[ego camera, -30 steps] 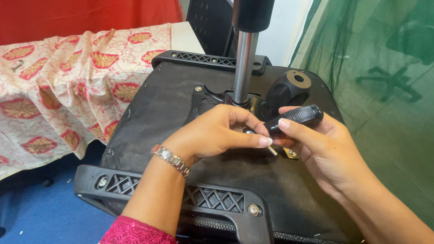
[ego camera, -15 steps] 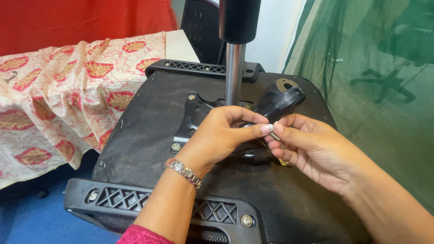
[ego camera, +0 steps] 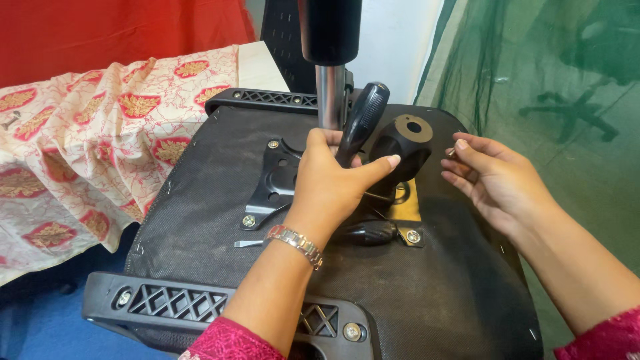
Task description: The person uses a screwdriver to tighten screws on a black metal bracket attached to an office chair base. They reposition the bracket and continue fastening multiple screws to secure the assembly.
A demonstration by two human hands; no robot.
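My left hand (ego camera: 330, 183) is wrapped around the black screwdriver handle (ego camera: 362, 123), fingers closed on its lower part, above the middle of the upturned chair seat (ego camera: 200, 193). The handle's long axis runs steeply, its butt end pointing up and a little to the right, its working end hidden down inside my fist, so I cannot tell where the tip sits. It stands just right of the chrome gas column (ego camera: 331, 93) and just left of the black lever knob (ego camera: 405, 143). My right hand (ego camera: 497, 183) hovers to the right, fingers loosely curled, thumb and forefinger pinching something small that I cannot make out. A second screwdriver (ego camera: 313, 237) lies flat on the seat, nearly crosswise, under my left wrist. Open room lies to the right and toward me; the patterned cloth (ego camera: 87, 147) crowds the left edge.
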